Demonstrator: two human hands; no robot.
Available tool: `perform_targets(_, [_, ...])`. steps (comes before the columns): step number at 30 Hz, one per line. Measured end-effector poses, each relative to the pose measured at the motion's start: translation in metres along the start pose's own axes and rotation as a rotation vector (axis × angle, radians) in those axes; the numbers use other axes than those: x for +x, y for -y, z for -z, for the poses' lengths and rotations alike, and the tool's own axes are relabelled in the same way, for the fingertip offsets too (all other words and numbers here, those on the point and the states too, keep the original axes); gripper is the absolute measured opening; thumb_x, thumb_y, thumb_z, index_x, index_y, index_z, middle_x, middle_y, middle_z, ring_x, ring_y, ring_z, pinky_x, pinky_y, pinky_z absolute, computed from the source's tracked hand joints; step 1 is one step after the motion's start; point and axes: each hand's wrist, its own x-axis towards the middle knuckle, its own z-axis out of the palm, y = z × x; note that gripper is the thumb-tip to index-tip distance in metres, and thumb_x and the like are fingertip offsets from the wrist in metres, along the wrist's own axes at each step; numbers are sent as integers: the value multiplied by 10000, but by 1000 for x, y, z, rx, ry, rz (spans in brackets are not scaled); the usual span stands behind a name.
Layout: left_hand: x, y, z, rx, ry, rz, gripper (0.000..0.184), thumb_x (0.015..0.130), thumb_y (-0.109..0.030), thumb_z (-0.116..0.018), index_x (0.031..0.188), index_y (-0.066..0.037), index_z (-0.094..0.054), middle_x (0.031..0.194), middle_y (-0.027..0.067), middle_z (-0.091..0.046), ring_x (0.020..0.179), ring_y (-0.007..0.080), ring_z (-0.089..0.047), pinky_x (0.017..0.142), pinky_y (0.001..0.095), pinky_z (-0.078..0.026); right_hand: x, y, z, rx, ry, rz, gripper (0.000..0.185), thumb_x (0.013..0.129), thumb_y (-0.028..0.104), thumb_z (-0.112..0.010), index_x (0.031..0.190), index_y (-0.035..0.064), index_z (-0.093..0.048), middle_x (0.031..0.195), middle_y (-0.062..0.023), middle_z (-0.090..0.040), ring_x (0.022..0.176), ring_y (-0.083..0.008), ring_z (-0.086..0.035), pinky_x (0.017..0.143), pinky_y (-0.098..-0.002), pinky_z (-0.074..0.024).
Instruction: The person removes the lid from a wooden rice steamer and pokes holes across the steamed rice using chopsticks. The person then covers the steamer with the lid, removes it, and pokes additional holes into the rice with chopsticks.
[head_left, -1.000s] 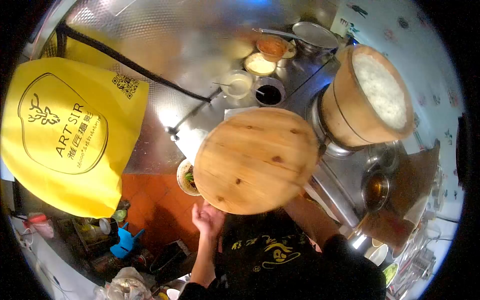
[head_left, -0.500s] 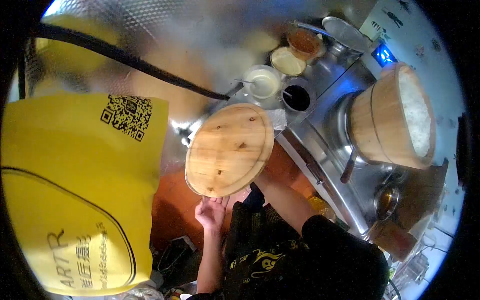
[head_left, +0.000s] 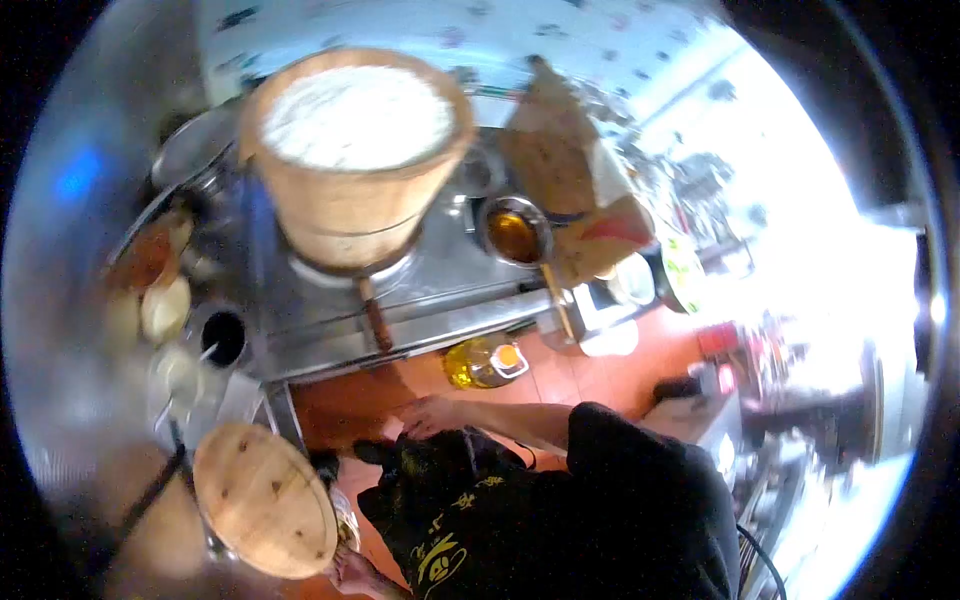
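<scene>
A round wooden lid [head_left: 262,495] with dark knots is at lower left, at the counter's edge. My left hand [head_left: 350,572] is closed on its lower right rim, with the fingers partly hidden. My right hand [head_left: 432,415] is off the lid, in front of my body above the floor. Its fingers are blurred, and I see nothing plainly held in it. Ahead stands a tall wooden tub [head_left: 345,210], filled almost to the top with a white, rice-like food [head_left: 357,115]. It sits over a pan whose brown handle [head_left: 375,318] points toward me.
A metal ladle or pan of amber liquid [head_left: 515,232] is on the stove right of the tub, beside a cardboard box [head_left: 560,150]. On the left counter are a dark sauce container [head_left: 222,338] and pale-filled bowls [head_left: 166,308]. An oil jug [head_left: 480,362] stands on the floor.
My view has swung right toward the tub. My right arm, earlier reaching behind the lid, is now away from it. The yellow bag has left the view.
</scene>
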Motion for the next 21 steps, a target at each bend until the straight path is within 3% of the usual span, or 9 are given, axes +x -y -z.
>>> perform_targets(1, [6,8,-3,72,-7,24,407,737,-235,-527,1092,-48,-602,1046,142,-614,995,296,-550,928,484,-385,-17,11,48,-355,-331,167,303,903,146,-568,1169,7,-533,1070,-155,-636,939,-273,-632,828,-400,-514])
perform_targets(3, [15,19,0,203,-13,69,398,755,-248,-520,1090,-46,-594,1033,138,-611,972,293,-552,908,478,-395,-115,81,9,-1850,-667,458,184,843,114,-598,998,22,-631,994,-127,-663,860,-275,-640,741,-399,-506])
perform_targets(4, [17,26,1,260,-16,94,394,764,-254,-517,1090,-45,-591,1027,137,-609,961,291,-553,897,475,-399,-118,68,71,-1016,-1397,489,108,789,122,-626,863,44,-641,914,-119,-650,800,-303,-628,700,-403,-491])
perform_targets(9, [22,40,24,495,-54,181,379,809,-287,-499,1086,-40,-573,995,128,-600,905,282,-558,846,460,-423,-247,97,128,-1375,-2412,543,490,743,200,-680,1164,44,-482,1061,-199,-575,896,-358,-601,752,-461,-494])
perform_targets(14, [4,43,48,478,-76,194,373,853,-320,-482,1083,-36,-555,964,119,-591,848,274,-563,795,444,-447,-284,102,180,-988,-2054,82,643,841,485,-590,1282,64,-387,1259,-151,-528,1117,-338,-557,892,-462,-471])
perform_targets(16, [-1,53,41,452,-52,213,373,871,-333,-475,1082,-34,-548,951,116,-587,825,270,-565,775,438,-456,-277,92,226,-784,-1976,346,479,885,328,-536,1238,32,-402,1177,-193,-544,959,-379,-606,799,-459,-497])
perform_targets(17, [-2,59,35,440,-41,237,374,880,-340,-472,1081,-33,-544,945,114,-585,814,269,-566,765,435,-461,-287,106,187,-1150,-2069,28,401,878,208,-545,1203,17,-410,1080,-205,-574,854,-402,-631,722,-452,-525])
perform_targets(19, [8,75,25,411,9,288,377,898,-353,-465,1080,-31,-537,932,111,-582,791,265,-568,745,429,-470,-294,83,223,-1120,-2033,209,330,900,113,-443,1215,16,-425,1110,-212,-573,871,-401,-628,703,-459,-522])
perform_targets(21, [23,82,10,354,135,359,381,916,-366,-458,1078,-29,-530,920,107,-578,769,262,-570,724,423,-480,-308,54,224,-1033,-1990,312,355,962,259,-350,1293,140,-402,978,-270,-622,932,-449,-598,756,-527,-472])
